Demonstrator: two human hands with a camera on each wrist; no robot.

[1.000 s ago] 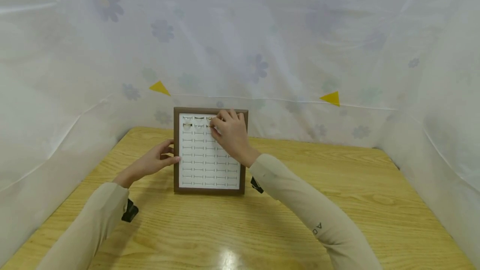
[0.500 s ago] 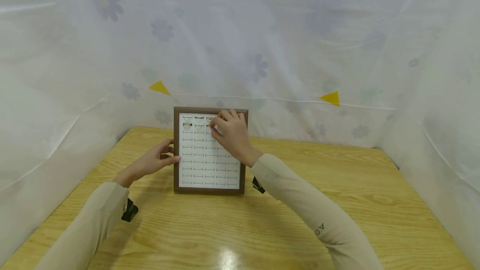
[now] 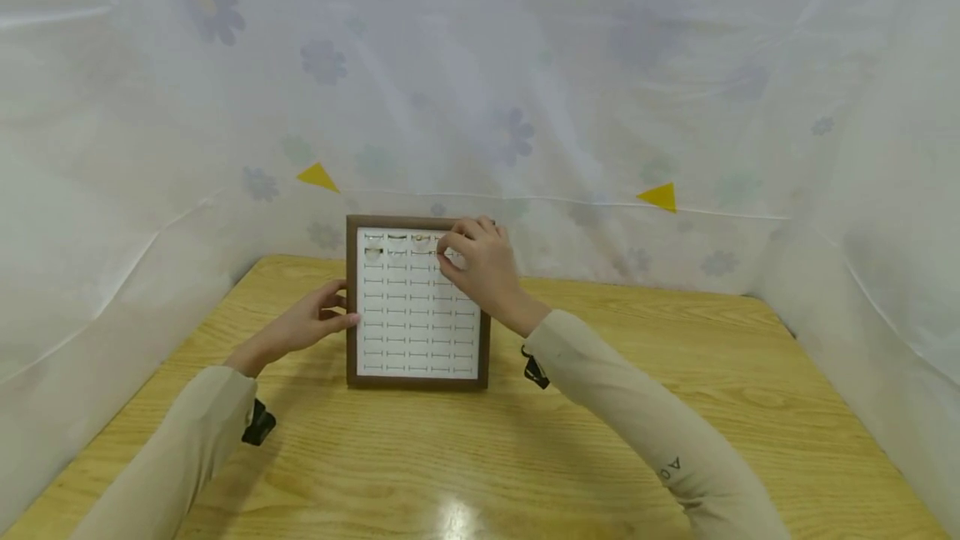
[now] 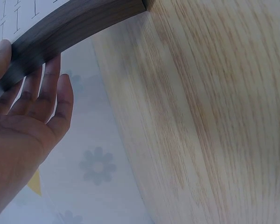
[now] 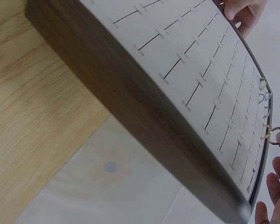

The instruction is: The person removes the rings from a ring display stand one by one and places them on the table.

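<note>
A dark wooden tray (image 3: 351, 307) with a white slotted insert lies on the table, its far end against the curtain. Three small rings (image 3: 397, 245) sit in slots of its top row. My left hand (image 3: 311, 323) rests on the tray's left edge; in the left wrist view its straight fingers (image 4: 46, 88) lie along the frame's outer wall (image 4: 74, 23). My right hand (image 3: 480, 267) hovers over the top row's right part. In the right wrist view its fingertips pinch a thin gold ring (image 5: 274, 135) just above the insert (image 5: 196, 60).
The light wooden table (image 3: 465, 457) stretches toward me and to the right of the tray. White flowered plastic sheeting (image 3: 525, 132) closes in the back and both sides. Black wrist straps (image 3: 258, 423) show on both sleeves.
My right hand has shifted to the right along the top row, uncovering the third ring in its slot. The left hand and the tray have stayed put.
</note>
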